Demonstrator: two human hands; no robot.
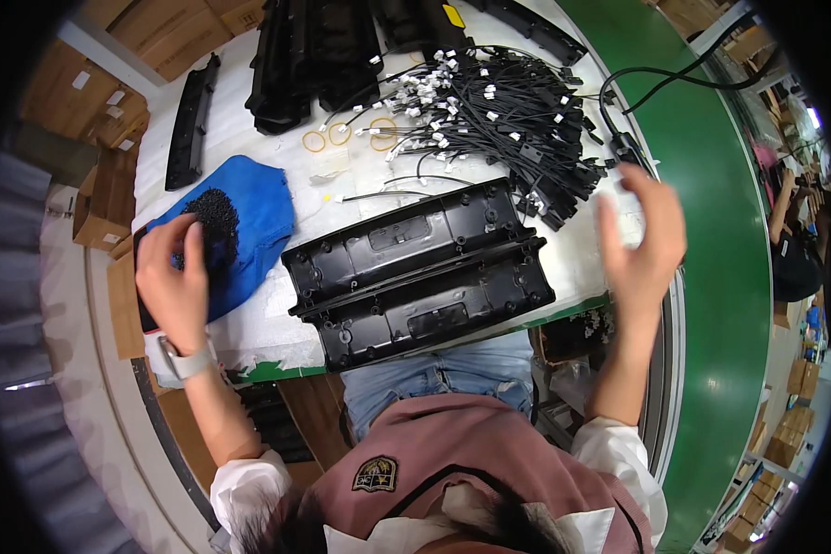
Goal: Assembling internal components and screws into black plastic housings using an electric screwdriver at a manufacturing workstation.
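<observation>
My left hand (171,286), with a watch (186,360) on its wrist, hovers at a blue cloth (263,198). Its fingers curl together beside a pile of tiny black parts, apparently screws (214,217); whatever the fingertips hold is hidden. To the right, my right hand (651,240) is raised with thumb and fingers apart, slightly blurred and holding nothing visible. Just above it, a dark tool-like piece (626,148) hangs on a black cable. Between the hands, two long black plastic housing halves (415,231) (434,314) lie side by side, hollow sides up.
A heap of black cables with white connectors (517,120) covers the table's far right. Yellow rubber bands (340,134) lie left of it. More black housings (314,55) are stacked at the back, with one long piece (192,125) far left. A green surface (720,277) runs along the right.
</observation>
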